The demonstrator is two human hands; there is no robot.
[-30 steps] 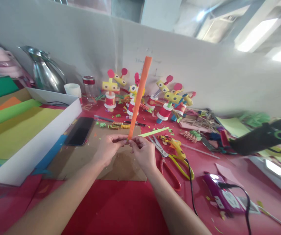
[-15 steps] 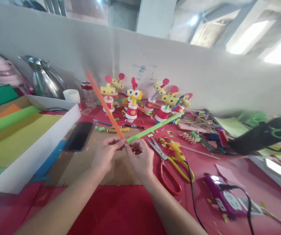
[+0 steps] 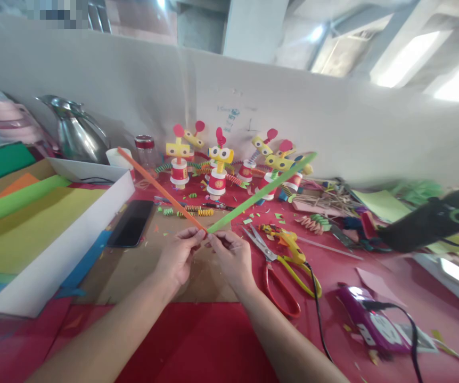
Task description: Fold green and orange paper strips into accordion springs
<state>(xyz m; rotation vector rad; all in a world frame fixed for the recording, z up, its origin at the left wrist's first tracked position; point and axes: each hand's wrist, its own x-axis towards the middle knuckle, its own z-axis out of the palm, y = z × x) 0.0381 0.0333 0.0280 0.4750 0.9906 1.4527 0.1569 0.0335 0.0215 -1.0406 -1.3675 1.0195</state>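
We can't read any text here. There's faint bluish handwriting on the white partition wall [image 3: 229,114] behind the paper-cup figures [image 3: 217,178], too small and blurred to make out. The red bands on the cups carry a yellowish mark, not legible. The phone [image 3: 130,223] screen is dark, and we see no label on the purple power strip [image 3: 373,324].

Both forearms are bare up to the frame's lower edge, with no sleeve in sight. The left hand [image 3: 177,259] and right hand [image 3: 232,261] wear no gloves, rings or watch.
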